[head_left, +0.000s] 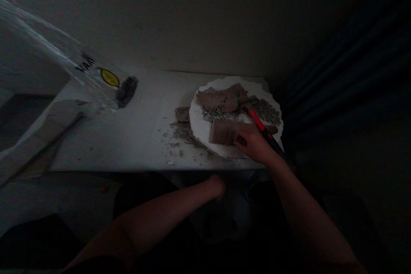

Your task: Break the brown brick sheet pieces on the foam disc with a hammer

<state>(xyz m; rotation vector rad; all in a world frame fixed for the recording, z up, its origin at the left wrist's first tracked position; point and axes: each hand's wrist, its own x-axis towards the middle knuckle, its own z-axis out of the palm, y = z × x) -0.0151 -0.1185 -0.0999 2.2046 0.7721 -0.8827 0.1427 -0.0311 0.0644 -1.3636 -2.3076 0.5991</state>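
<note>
My right hand (pixel 253 141) is closed over a brown textured slab (pixel 222 132), its thumb and fingers curled at the slab's near edge. The slab lies on a round white board with a ragged rim (pixel 198 126). Beside that hand a tool with a red and black handle (pixel 257 119), which looks like a hammer, lies slanted across the board; its head is hard to make out in the dark. Behind it rest a broken brown textured piece (pixel 221 99) and grey crumbled rubble (pixel 266 110). My left hand (pixel 218 187) hangs below the table's front edge, its fingers hidden.
A white table (pixel 128 137) stands against the wall. Loose crumbs (pixel 178 137) and another brown piece (pixel 182 114) lie left of the board. Clear plastic wrapping with a yellow mark (pixel 109 78) extends at the left. A dark curtain (pixel 346 60) hangs at the right.
</note>
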